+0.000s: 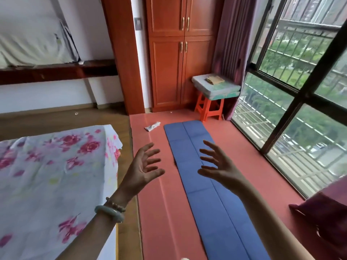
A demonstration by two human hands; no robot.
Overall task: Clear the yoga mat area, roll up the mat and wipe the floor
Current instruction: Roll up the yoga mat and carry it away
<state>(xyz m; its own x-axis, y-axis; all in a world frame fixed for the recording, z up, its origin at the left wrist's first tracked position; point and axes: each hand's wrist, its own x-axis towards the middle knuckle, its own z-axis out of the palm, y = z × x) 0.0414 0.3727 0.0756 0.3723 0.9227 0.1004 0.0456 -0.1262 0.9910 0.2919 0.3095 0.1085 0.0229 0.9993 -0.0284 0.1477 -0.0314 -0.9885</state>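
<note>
Mat lay flat while your left hand and right hand hovered, fingers spread, empty; you needed first to lift the crumpled wrapper beside its far-left corner.

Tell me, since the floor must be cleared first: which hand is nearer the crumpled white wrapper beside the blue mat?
Left. The left hand hovers open below the crumpled white wrapper; the right hand, also open, hovers farther right, over the blue yoga mat.
</note>
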